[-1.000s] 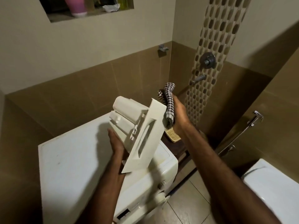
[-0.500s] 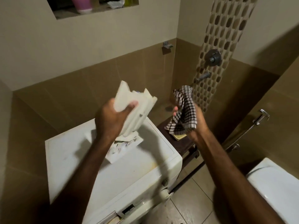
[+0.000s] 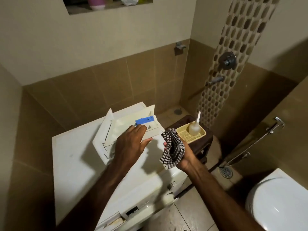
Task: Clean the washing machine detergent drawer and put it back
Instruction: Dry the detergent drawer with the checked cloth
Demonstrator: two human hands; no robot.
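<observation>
Two bare hands busy above the washing machine [image 3: 71,160]. Found the detergent drawer [image 3: 123,125] lying open side up on the flat top, toward the back, with its front panel [image 3: 103,130] at the left end, standing tilted. Kept the left hand [image 3: 131,142] spread loosely over the drawer's near wall, fingers curled across the edge and reaching just short of the blue insert [image 3: 144,121], thumb stretched along the outside; more a steadying rest than a firm clamp. Held the right hand [image 3: 185,159] closed round a bunched checked cloth [image 3: 172,145], just right of the drawer and apart from it. Judged the drawer light, stiff and hollow: thin moulded plastic, likely slick if wet or soapy, with slender partitions that could crack under a hard squeeze. Thought it best gripped by the long side walls or the sturdy front panel, never by the blue insert, which looked like a separate piece and might pop loose. Reckoned the cloth soft enough to push into the compartments with a fingertip. Noted the empty drawer slot [image 3: 115,221] low on the machine's front, waiting. Saw also a small bottle [image 3: 194,127] upright in a yellow tray [image 3: 183,135] on a dark stool [image 3: 205,142] beside the machine.
</observation>
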